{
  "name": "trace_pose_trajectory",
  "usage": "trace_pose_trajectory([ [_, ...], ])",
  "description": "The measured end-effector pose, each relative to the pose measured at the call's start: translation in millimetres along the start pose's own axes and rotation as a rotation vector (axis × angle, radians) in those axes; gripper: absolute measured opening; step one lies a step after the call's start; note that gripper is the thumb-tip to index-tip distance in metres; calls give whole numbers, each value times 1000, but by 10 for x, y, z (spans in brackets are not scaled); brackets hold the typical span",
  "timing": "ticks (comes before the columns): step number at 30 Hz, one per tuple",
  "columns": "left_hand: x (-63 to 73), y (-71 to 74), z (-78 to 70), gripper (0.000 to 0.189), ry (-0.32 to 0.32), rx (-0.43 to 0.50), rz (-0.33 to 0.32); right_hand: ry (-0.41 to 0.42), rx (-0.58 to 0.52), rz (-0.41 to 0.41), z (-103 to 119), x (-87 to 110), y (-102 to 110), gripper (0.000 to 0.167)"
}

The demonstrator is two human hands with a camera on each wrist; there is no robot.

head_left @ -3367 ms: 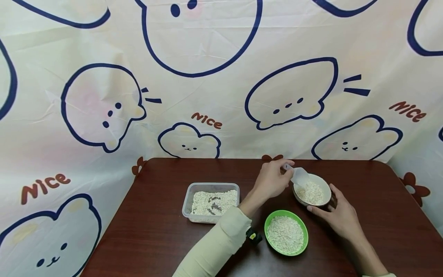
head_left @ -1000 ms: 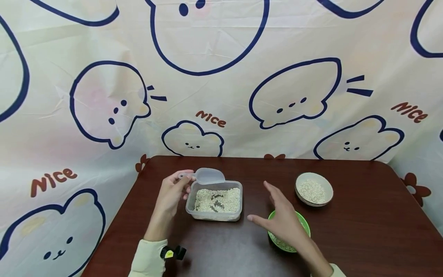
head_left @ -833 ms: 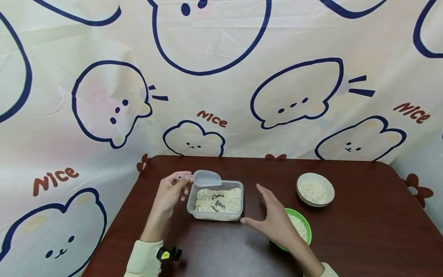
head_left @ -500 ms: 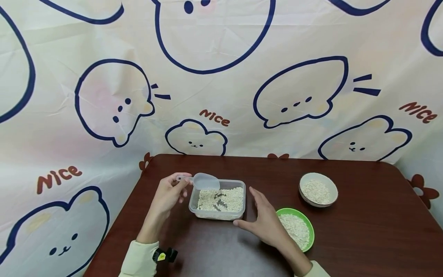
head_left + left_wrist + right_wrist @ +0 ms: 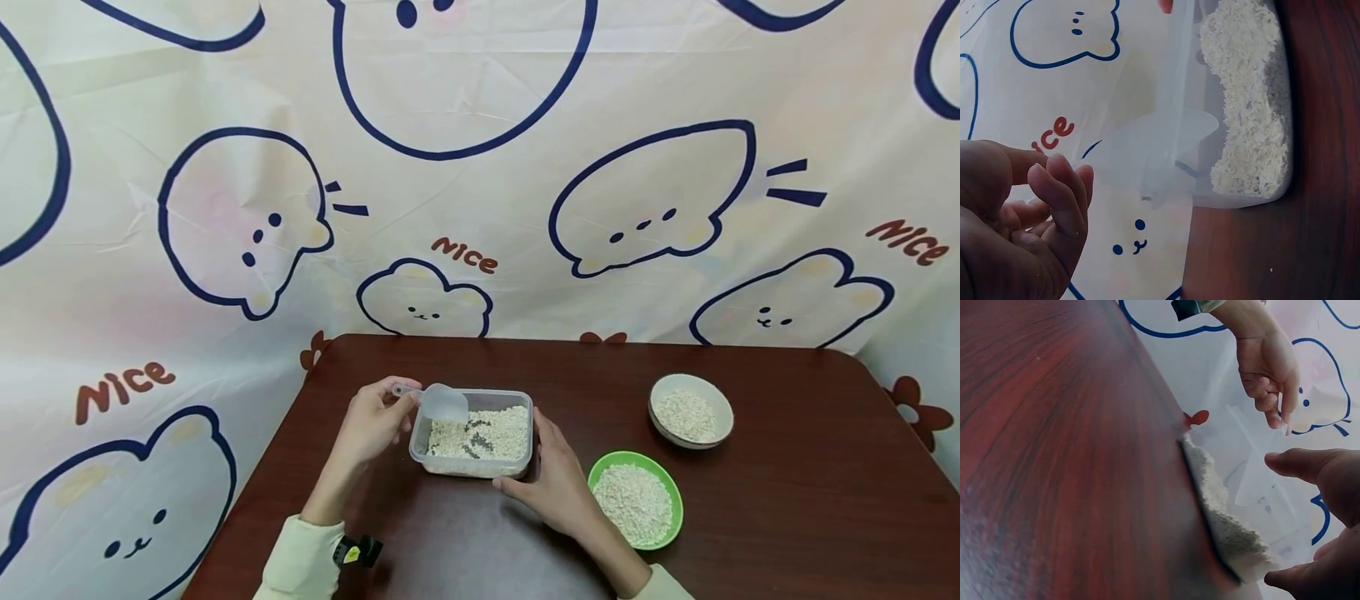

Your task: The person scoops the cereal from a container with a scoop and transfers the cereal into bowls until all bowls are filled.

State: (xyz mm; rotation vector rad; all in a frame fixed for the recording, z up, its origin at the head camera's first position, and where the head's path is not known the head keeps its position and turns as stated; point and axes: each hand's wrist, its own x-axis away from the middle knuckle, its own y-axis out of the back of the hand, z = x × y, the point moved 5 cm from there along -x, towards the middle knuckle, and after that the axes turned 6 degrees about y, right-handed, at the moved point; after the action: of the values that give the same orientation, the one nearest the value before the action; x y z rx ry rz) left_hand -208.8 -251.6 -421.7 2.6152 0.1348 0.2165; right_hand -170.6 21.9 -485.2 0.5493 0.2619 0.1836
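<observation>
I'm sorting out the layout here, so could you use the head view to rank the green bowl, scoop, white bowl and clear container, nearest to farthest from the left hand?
1. Scoop: held by the left hand.
2. Clear container: just right of that hand.
3. Green bowl: farther right, nearer the person.
4. White bowl: farthest right, farther back.

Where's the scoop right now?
Head view, left of centre: the scoop is pinched in the left hand, at the far-left corner of the clear container of pale flakes.
</observation>
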Motion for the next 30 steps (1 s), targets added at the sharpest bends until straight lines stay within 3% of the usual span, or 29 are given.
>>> trace_pose_trajectory([
  [5,-59,-84,19,18,5,-55,2,7,9,-9,-61,-14,-50,115],
  [11,-103,-224,21,17,-5,-66,50,-5,-24,-14,-100,-14,-91,112],
  [20,-99,-479,31,18,54,92,164,-2,-93,-19,-86,-20,-109,109],
  [30,-26,-719,4,20,83,271,215,0,-121,-28,-91,-15,-122,107],
])
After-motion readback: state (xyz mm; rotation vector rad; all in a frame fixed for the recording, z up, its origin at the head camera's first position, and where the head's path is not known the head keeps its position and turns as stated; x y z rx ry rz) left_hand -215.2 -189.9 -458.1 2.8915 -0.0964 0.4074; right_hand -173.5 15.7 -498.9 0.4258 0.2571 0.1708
